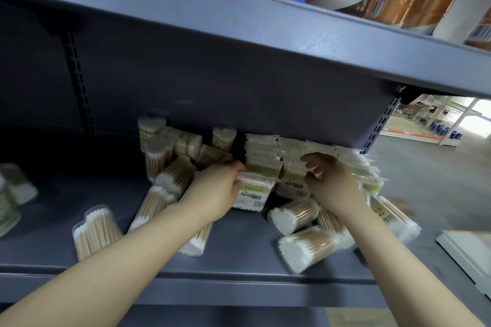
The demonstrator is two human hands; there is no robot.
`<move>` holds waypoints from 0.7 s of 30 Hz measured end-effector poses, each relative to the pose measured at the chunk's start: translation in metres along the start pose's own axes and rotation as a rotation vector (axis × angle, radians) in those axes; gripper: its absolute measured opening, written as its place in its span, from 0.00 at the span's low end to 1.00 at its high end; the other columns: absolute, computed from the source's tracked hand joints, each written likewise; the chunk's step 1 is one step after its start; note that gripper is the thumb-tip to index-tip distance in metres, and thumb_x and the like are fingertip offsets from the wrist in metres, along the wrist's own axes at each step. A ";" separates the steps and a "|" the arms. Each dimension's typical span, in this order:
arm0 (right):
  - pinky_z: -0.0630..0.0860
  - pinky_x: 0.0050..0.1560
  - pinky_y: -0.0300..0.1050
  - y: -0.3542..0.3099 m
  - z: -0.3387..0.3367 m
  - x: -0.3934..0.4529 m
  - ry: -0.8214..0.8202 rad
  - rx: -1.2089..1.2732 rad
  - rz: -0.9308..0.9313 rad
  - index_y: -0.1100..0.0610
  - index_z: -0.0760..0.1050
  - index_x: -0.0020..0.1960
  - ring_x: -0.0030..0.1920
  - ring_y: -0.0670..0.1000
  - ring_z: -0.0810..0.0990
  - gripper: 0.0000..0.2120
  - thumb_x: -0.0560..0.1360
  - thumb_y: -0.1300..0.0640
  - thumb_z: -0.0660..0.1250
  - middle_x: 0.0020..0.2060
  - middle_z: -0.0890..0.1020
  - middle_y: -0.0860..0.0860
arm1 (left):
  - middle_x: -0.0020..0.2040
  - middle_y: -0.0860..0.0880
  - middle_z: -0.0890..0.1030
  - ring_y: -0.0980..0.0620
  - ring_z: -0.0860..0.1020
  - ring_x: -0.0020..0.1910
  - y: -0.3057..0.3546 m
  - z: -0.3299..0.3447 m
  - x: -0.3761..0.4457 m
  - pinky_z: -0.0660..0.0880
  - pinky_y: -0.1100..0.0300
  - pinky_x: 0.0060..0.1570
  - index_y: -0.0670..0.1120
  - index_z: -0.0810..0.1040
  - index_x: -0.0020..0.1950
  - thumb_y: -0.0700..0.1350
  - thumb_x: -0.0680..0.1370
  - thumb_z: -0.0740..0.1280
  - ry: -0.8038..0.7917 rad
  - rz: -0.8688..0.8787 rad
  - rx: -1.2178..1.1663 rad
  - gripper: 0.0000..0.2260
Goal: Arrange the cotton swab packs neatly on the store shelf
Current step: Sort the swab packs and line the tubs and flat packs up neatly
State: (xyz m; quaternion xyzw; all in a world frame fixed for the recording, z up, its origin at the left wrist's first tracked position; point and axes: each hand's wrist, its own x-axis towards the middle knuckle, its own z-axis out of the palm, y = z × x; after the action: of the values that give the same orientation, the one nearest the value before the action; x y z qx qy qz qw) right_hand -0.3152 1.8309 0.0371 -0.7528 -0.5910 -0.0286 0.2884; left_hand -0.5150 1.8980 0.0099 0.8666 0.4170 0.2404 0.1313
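Left hand [218, 188] gripping a flat swab pack [253, 192] by its left end, long axis running left to right, just in front of the stacked flat packs [265, 156] at the shelf [239, 255] back. Right hand [332, 183] fingers loosely curled against that stack, apparently holding nothing. Round tubs [305, 247] lying scattered nearer the front edge.

One head-worn wide-angle camera looks forward and down, close to a grey shelf [239, 252], from under the shelf board above [239, 24].
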 end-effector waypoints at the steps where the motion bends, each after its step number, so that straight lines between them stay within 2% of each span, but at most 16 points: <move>1: 0.69 0.46 0.40 0.004 -0.002 0.002 0.014 -0.006 0.006 0.56 0.76 0.58 0.51 0.53 0.78 0.18 0.71 0.66 0.62 0.53 0.80 0.55 | 0.59 0.47 0.76 0.47 0.76 0.54 0.000 0.002 0.000 0.72 0.56 0.48 0.47 0.71 0.64 0.45 0.80 0.60 -0.009 0.006 0.022 0.13; 6: 0.66 0.47 0.38 0.014 -0.006 0.011 0.011 -0.057 0.026 0.56 0.76 0.60 0.55 0.53 0.76 0.18 0.73 0.68 0.60 0.57 0.78 0.55 | 0.62 0.50 0.70 0.47 0.75 0.53 -0.001 0.006 -0.001 0.73 0.56 0.43 0.50 0.70 0.63 0.49 0.79 0.59 -0.017 0.063 0.275 0.13; 9: 0.65 0.47 0.37 0.015 -0.007 0.014 -0.015 -0.081 0.028 0.56 0.74 0.61 0.57 0.52 0.75 0.19 0.74 0.68 0.58 0.59 0.76 0.54 | 0.60 0.49 0.70 0.47 0.74 0.54 -0.001 0.009 0.002 0.68 0.58 0.38 0.49 0.70 0.62 0.50 0.78 0.60 -0.011 0.109 0.432 0.13; 10: 0.65 0.47 0.37 0.016 -0.007 0.015 -0.028 -0.100 0.026 0.56 0.74 0.62 0.58 0.53 0.74 0.19 0.74 0.68 0.58 0.60 0.75 0.54 | 0.57 0.48 0.73 0.46 0.75 0.52 -0.001 0.012 0.002 0.67 0.58 0.35 0.47 0.73 0.59 0.49 0.76 0.64 0.033 0.146 0.444 0.13; 12: 0.65 0.49 0.38 0.017 -0.008 0.018 -0.063 -0.145 0.019 0.56 0.72 0.64 0.60 0.53 0.73 0.21 0.74 0.69 0.57 0.62 0.73 0.53 | 0.44 0.46 0.78 0.45 0.78 0.41 -0.001 0.015 0.006 0.69 0.59 0.27 0.45 0.80 0.45 0.47 0.62 0.78 0.063 0.228 0.469 0.16; 14: 0.65 0.54 0.39 0.019 -0.009 0.022 -0.112 -0.188 0.007 0.56 0.71 0.66 0.63 0.54 0.71 0.22 0.74 0.69 0.57 0.65 0.72 0.53 | 0.36 0.48 0.77 0.46 0.78 0.34 0.000 0.017 0.010 0.68 0.60 0.23 0.46 0.81 0.38 0.44 0.49 0.81 0.102 0.235 0.515 0.21; 17: 0.64 0.63 0.41 0.020 -0.009 0.027 -0.226 -0.236 -0.024 0.54 0.66 0.70 0.67 0.53 0.67 0.25 0.74 0.68 0.57 0.69 0.69 0.52 | 0.34 0.48 0.76 0.46 0.77 0.33 0.001 0.023 0.014 0.67 0.61 0.24 0.48 0.82 0.39 0.43 0.46 0.81 0.140 0.256 0.539 0.23; 21: 0.61 0.66 0.41 0.017 -0.001 0.029 -0.366 -0.266 -0.070 0.52 0.60 0.73 0.71 0.51 0.63 0.27 0.75 0.65 0.58 0.72 0.64 0.49 | 0.37 0.49 0.78 0.47 0.77 0.35 0.000 0.036 0.024 0.70 0.60 0.27 0.49 0.82 0.41 0.44 0.45 0.81 0.160 0.277 0.531 0.26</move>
State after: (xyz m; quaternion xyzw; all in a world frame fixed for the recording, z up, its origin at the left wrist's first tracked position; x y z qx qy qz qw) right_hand -0.2909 1.8533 0.0418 -0.7558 -0.6504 0.0205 0.0734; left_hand -0.4827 1.9160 -0.0134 0.8975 0.3523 0.2061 -0.1670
